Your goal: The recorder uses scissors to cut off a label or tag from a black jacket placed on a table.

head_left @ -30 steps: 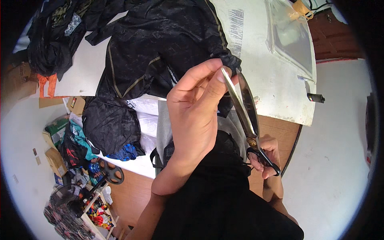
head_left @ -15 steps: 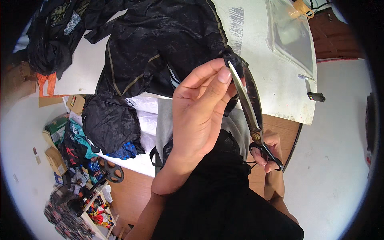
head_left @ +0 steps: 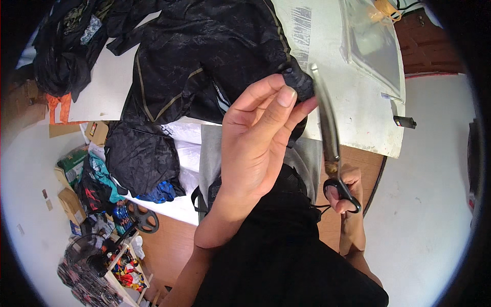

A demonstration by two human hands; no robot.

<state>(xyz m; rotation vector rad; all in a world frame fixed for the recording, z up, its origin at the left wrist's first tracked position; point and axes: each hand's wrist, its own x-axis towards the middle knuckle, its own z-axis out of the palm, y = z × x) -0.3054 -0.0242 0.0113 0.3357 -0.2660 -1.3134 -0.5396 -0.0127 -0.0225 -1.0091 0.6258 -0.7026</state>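
My left hand (head_left: 255,138) is raised in the middle of the view and pinches a bunched edge of a black garment (head_left: 204,61) between thumb and fingertips. The garment, with thin gold stripes, spreads over the white table (head_left: 358,102) and hangs off its near edge. My right hand (head_left: 345,192) grips the black handles of long metal scissors (head_left: 327,128). The blades point up and away, their tip just right of the pinched cloth. From here I cannot tell whether the blades are apart.
A clear plastic sheet (head_left: 371,46) lies on the table's far right. More dark clothes (head_left: 61,56) pile at the far left. Boxes, coloured items and a fan (head_left: 97,256) crowd the floor at the lower left.
My left hand has lifted the pinched cloth slightly higher and to the right. The scissors have swung more upright beside it.
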